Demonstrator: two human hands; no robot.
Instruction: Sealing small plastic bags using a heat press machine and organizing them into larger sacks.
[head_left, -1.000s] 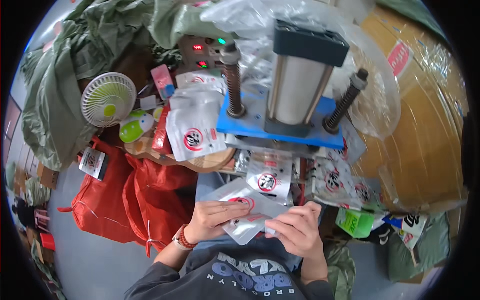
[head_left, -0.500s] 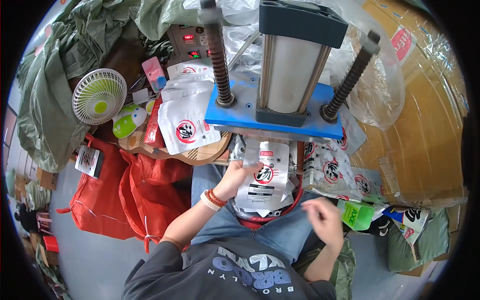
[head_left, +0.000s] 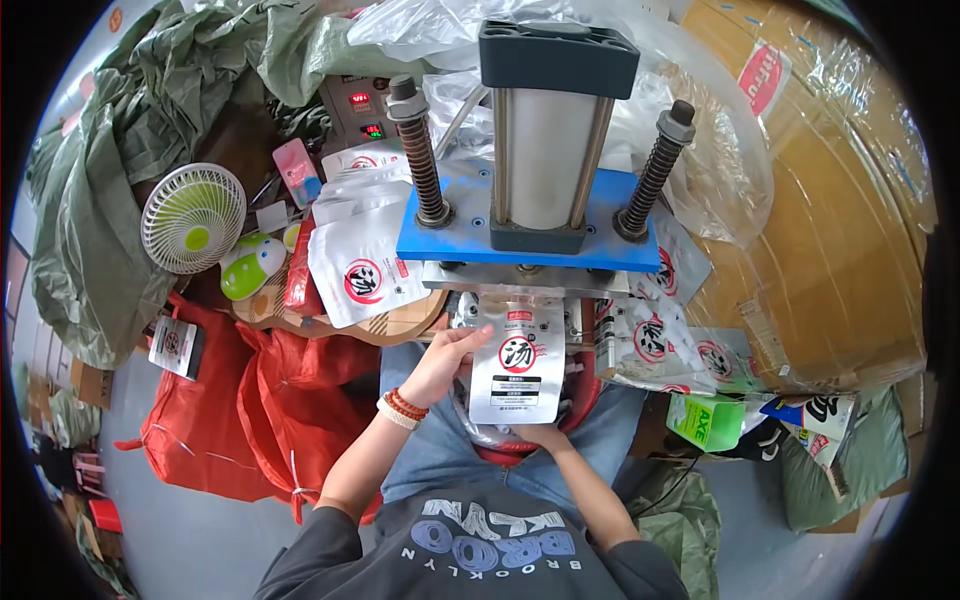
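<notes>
A silver pouch [head_left: 518, 385] with a red ring mark hangs with its top edge under the metal bar [head_left: 540, 279] of a press. My left hand [head_left: 452, 358] pinches the pouch's left edge, thumb on the front. Low down, my right hand [head_left: 541, 434] reaches behind the pouch's bottom edge; its fingers are hidden there. Above stands the press's blue plate [head_left: 600, 220], with a grey cylinder and two spring-loaded rods. Between my knees, a red-rimmed container [head_left: 585, 392] sits partly covered by the pouch.
Similar pouches [head_left: 365, 275] lie stacked on a wooden board at left, by a small fan [head_left: 194, 218]. Filled pouches [head_left: 650, 335] lie at right, near a green box [head_left: 705, 422]. Red bags [head_left: 215, 420] stand at left, a large cardboard box [head_left: 840, 290] at right.
My right hand has moved left from beside the container to behind the pouch's bottom. The press rods and metal bar have dropped relative to the blue plate. My left hand still holds the pouch.
</notes>
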